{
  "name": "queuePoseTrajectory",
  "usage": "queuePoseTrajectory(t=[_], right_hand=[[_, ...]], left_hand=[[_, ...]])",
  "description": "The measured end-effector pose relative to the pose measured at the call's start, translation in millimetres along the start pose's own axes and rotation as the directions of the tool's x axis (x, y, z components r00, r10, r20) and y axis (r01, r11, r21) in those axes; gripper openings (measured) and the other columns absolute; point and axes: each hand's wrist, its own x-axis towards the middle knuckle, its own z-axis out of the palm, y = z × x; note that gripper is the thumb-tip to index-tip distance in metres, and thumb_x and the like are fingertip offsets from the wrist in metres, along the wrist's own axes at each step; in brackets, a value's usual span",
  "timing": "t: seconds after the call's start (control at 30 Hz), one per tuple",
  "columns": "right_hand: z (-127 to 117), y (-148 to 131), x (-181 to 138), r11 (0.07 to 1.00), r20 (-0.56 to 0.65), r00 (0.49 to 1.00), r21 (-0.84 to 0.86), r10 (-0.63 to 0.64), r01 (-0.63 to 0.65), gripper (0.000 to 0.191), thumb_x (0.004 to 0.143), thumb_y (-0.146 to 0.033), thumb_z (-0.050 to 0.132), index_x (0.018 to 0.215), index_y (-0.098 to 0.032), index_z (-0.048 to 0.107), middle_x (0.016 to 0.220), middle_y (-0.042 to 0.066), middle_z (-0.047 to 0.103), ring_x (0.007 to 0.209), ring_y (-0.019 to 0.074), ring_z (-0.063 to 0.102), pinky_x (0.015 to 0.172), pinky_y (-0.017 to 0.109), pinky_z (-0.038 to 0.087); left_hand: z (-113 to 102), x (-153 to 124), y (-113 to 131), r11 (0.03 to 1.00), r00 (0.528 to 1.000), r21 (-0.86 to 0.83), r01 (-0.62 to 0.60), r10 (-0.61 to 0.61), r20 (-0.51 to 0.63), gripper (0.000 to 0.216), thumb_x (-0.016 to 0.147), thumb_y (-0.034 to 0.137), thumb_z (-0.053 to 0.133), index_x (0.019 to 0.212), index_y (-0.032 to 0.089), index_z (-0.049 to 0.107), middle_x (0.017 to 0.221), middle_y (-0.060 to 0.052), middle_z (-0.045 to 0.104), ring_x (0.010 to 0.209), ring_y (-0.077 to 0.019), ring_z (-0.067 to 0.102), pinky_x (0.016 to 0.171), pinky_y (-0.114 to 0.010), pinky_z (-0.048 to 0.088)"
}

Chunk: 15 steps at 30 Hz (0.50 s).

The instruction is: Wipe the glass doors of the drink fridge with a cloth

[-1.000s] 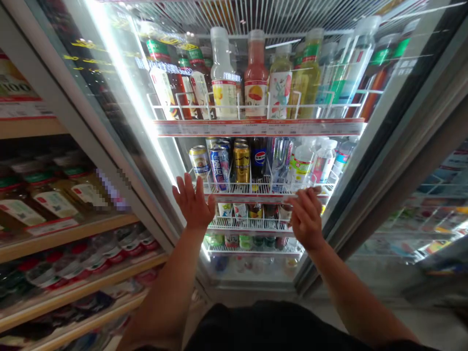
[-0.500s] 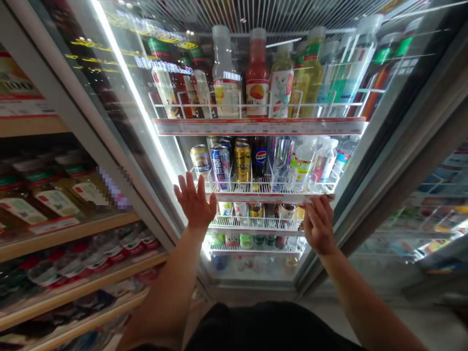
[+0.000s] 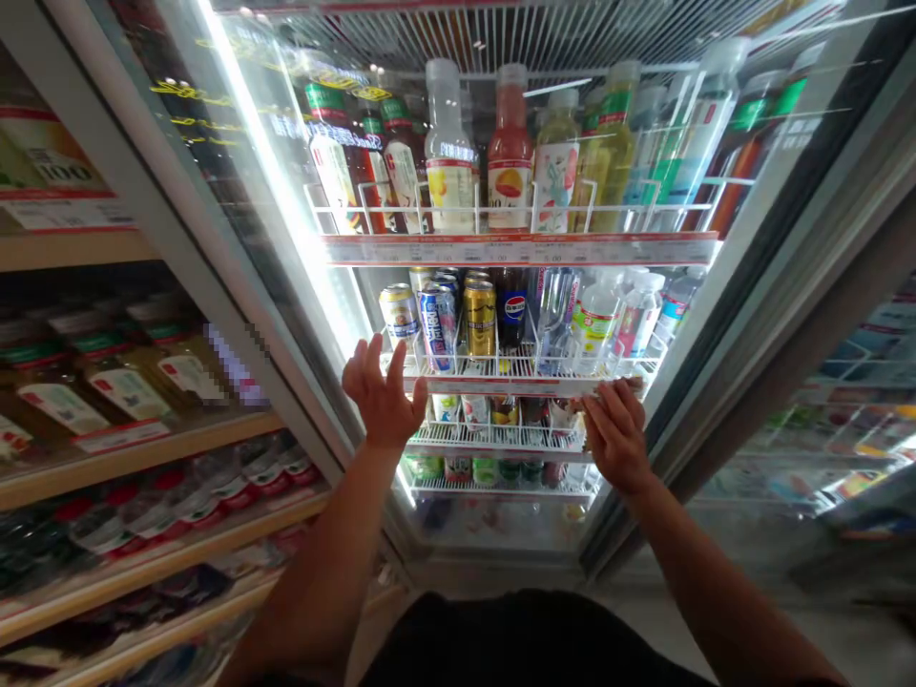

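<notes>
My left hand (image 3: 385,396) is raised at the left side of the cooler's glass door (image 3: 458,525), fingers spread and holding nothing. Whether its palm touches the glass I cannot tell. On the right side of the door, my right hand (image 3: 616,434) has its fingers pressed together over a crumpled, brownish cloth (image 3: 633,384), mostly hidden under the hand. Behind the glass, between the hands, stand a gold can (image 3: 479,320), a blue and white can (image 3: 436,329) and a dark Pepsi bottle (image 3: 512,307).
Juice bottles (image 3: 510,157) line the upper wire shelf behind a red-edged price strip (image 3: 519,250). Wooden shelves (image 3: 143,455) with bottled drinks stand to the left. Metal door frames (image 3: 759,334) run along the right, with another glass-fronted cooler beyond.
My right hand has shifted slightly left with the cloth. My left hand stays nearly in place, its fingers a little more bent. The view has moved slightly.
</notes>
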Motion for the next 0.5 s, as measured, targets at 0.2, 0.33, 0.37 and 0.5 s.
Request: queuePoseTrajectory(t=[0.2,0.33,0.37,0.5], right_hand=[[-0.4,15.1,70.3,0.992,-0.262,0.958,0.091,0.113,-0.092,0.049,0.101,-0.009,0.059,0.145,-0.029,0.065,0.155,0.01,0.06,0.148,0.0333,0.053,0.121,0.057,0.05],[18.6,-17.8,68.2,0.995,-0.17,0.985,0.099,0.028,-0.011,0.045,0.098,-0.016,0.069,0.142,-0.022,0.063,0.145,0.012,0.067,0.145,0.0318,0.056,0.116,0.055,0.054],[24.0,-28.7,61.6,0.992,-0.086,0.995,0.108,-0.051,0.06,0.043,0.097,-0.017,0.071,0.14,-0.02,0.064,0.14,0.012,0.07,0.143,0.0304,0.058,0.115,0.052,0.054],[33.3,-47.7,63.3,0.964,0.066,0.976,0.185,-0.207,0.192,0.046,0.099,-0.01,0.063,0.144,-0.022,0.06,0.145,0.011,0.068,0.14,0.0256,0.061,0.111,0.043,0.056]], left_hand=[[-11.0,28.0,-48.4,0.999,0.999,0.009,0.043,-0.044,0.024,0.071,0.104,0.061,0.039,0.154,0.013,0.052,0.168,-0.021,0.032,0.162,-0.0359,0.019,0.132,-0.055,0.015],[-4.9,33.3,-58.2,0.999,0.992,-0.02,0.031,-0.028,0.122,0.077,0.106,0.062,0.032,0.162,0.01,0.042,0.172,-0.021,0.026,0.165,-0.0339,0.004,0.134,-0.056,0.005],[-3.9,32.8,-57.6,0.999,0.993,-0.019,0.029,-0.027,0.119,0.077,0.106,0.062,0.031,0.162,0.01,0.042,0.172,-0.021,0.027,0.165,-0.0334,0.004,0.134,-0.056,0.005],[-3.8,30.4,-54.4,0.999,0.993,-0.004,0.031,-0.031,0.111,0.078,0.107,0.064,0.03,0.161,0.009,0.044,0.171,-0.021,0.029,0.165,-0.0328,0.003,0.134,-0.056,0.006]])
